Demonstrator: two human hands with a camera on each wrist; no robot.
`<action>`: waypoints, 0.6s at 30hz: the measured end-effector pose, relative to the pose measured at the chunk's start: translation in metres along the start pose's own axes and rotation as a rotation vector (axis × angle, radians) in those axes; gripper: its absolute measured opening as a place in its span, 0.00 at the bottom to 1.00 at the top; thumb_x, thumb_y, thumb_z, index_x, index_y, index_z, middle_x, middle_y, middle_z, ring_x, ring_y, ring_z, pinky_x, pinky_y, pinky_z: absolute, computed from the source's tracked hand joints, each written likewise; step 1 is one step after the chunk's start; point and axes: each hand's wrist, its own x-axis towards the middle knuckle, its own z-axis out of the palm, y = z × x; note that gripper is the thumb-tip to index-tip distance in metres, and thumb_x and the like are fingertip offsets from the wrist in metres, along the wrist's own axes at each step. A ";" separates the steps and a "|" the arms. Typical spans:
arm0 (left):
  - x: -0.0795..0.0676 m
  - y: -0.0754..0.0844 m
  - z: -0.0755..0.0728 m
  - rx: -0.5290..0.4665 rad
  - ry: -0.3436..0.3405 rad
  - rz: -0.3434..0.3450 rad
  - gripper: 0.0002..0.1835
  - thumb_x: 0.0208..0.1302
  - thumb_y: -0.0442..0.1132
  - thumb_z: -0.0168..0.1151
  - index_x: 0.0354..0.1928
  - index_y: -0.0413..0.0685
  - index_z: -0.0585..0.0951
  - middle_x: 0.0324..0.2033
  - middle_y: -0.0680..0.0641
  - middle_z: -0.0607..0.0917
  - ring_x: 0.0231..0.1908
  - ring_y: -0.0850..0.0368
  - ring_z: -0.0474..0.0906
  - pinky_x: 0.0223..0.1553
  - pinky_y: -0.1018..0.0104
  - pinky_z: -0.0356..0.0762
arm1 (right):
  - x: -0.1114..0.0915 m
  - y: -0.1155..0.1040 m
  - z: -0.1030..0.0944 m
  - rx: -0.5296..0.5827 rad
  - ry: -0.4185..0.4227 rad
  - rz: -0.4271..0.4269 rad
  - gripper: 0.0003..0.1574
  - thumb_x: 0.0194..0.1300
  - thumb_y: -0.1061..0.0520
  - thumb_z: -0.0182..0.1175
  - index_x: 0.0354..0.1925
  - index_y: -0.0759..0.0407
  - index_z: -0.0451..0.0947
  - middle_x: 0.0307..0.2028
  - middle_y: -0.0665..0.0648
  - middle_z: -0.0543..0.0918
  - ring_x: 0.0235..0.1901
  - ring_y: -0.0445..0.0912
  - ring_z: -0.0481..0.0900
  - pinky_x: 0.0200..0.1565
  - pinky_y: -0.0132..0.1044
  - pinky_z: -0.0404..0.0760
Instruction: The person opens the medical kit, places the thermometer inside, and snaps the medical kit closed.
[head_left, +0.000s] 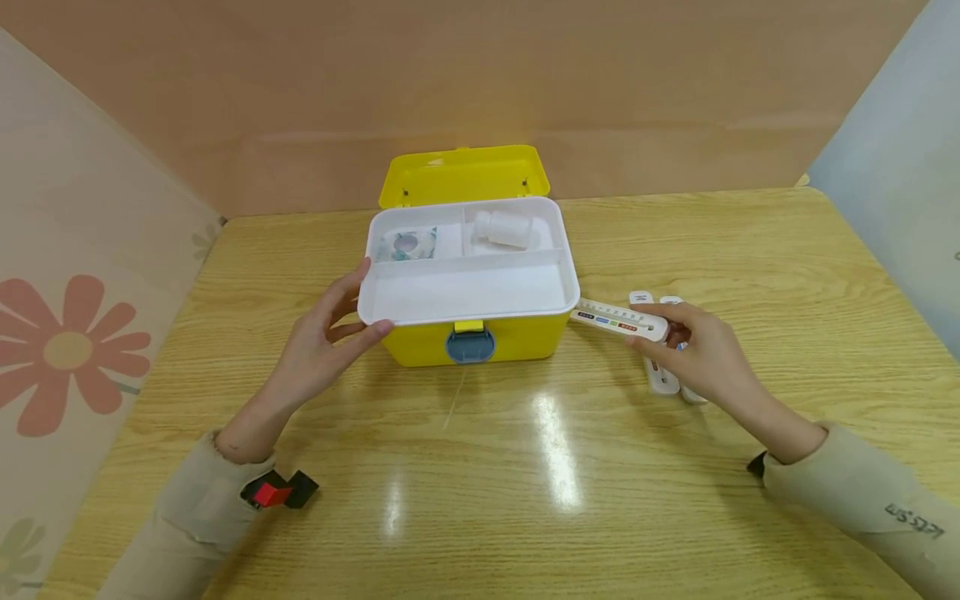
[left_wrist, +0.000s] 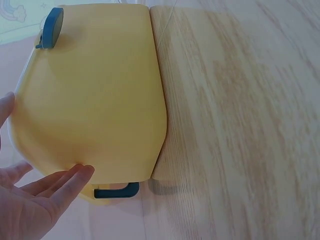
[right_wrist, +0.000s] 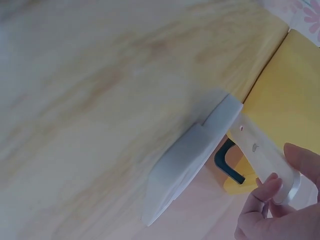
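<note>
A yellow box [head_left: 525, 337] with a white tray [head_left: 468, 289] in its top stands on the table, its lid [head_left: 465, 177] tipped back. My left hand [head_left: 318, 329] rests at the tray's front left corner, thumb on the front rim; in the left wrist view its fingertips [left_wrist: 82, 170] lie fairly straight against the box's side. In my right hand [head_left: 701, 346] is a flat white thermometer [head_left: 618, 319] with a printed scale, pinched by one end. Its far end overlaps the box's right side. Beneath that hand lie other white thermometers [head_left: 663, 379], partly hidden.
A white bottle [head_left: 504, 228] lies in the tray's back right compartment. The back left one holds a small clear packet [head_left: 407, 243] with a blue-green print. A grey-blue latch [head_left: 470, 345] hangs on the box's front. Behind the table rises a brown wall [head_left: 465, 75].
</note>
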 end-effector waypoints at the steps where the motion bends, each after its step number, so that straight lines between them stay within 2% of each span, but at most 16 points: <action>1: 0.000 0.000 0.000 -0.002 -0.001 0.000 0.39 0.66 0.39 0.62 0.74 0.62 0.55 0.64 0.44 0.69 0.61 0.44 0.70 0.53 0.72 0.77 | 0.000 0.000 0.000 0.005 0.005 0.003 0.27 0.56 0.56 0.70 0.54 0.62 0.80 0.25 0.56 0.77 0.22 0.35 0.68 0.18 0.27 0.65; 9: 0.000 -0.001 0.000 -0.009 -0.004 0.002 0.39 0.66 0.38 0.61 0.74 0.62 0.55 0.64 0.44 0.69 0.61 0.44 0.70 0.53 0.75 0.76 | 0.000 0.001 -0.002 0.019 0.038 -0.009 0.26 0.53 0.58 0.72 0.51 0.63 0.81 0.30 0.59 0.80 0.21 0.34 0.69 0.18 0.26 0.68; 18: 0.000 -0.001 0.000 -0.009 -0.003 -0.002 0.39 0.66 0.39 0.61 0.74 0.63 0.55 0.64 0.44 0.69 0.61 0.45 0.70 0.52 0.77 0.75 | -0.001 0.000 -0.004 0.004 0.029 0.018 0.26 0.52 0.55 0.74 0.50 0.62 0.83 0.27 0.58 0.79 0.20 0.36 0.67 0.17 0.27 0.67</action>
